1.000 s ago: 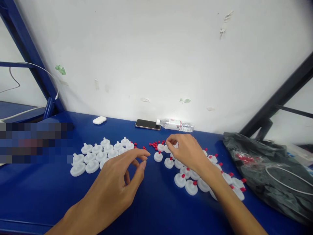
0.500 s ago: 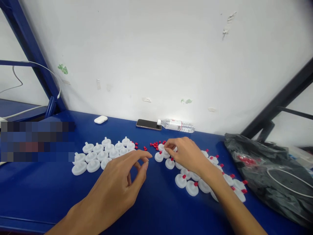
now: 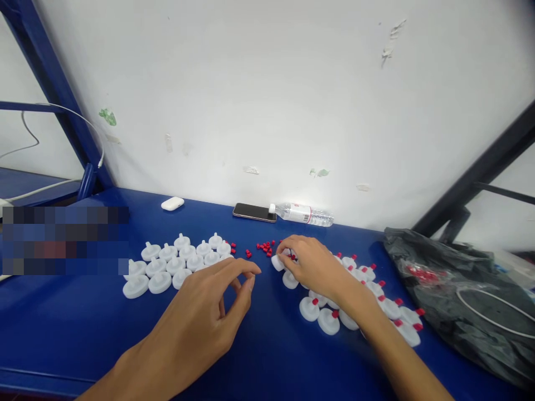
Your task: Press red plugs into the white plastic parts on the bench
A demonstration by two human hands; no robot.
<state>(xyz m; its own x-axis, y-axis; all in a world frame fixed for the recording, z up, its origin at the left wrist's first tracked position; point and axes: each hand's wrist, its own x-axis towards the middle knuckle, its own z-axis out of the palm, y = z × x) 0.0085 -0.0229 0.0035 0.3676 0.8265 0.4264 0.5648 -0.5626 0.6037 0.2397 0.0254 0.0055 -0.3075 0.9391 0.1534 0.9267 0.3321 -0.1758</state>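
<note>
My right hand (image 3: 311,262) has its fingers closed on a white disc filter (image 3: 277,262) at the left end of the red-capped group. The disc is tilted, and my fingers hide part of it. Around and under that hand lie several white disc filters with red caps (image 3: 328,321). My left hand (image 3: 209,306) hovers over the blue table, thumb and index finger curved with a small gap and nothing visible between them. Beyond it stand several white disc filters (image 3: 159,282) without caps, their stems upward. Small loose red caps (image 3: 266,247) lie between the two groups.
Along the wall lie a white earphone case (image 3: 173,204), a phone (image 3: 253,212) and a clear plastic bottle (image 3: 303,213) on its side. A dark plastic bag (image 3: 455,312) with a packet of red caps (image 3: 422,273) and a white cable covers the right side.
My right hand has shifted slightly left and down, and the disc filter at its fingertips is now tilted. My left hand has barely moved.
</note>
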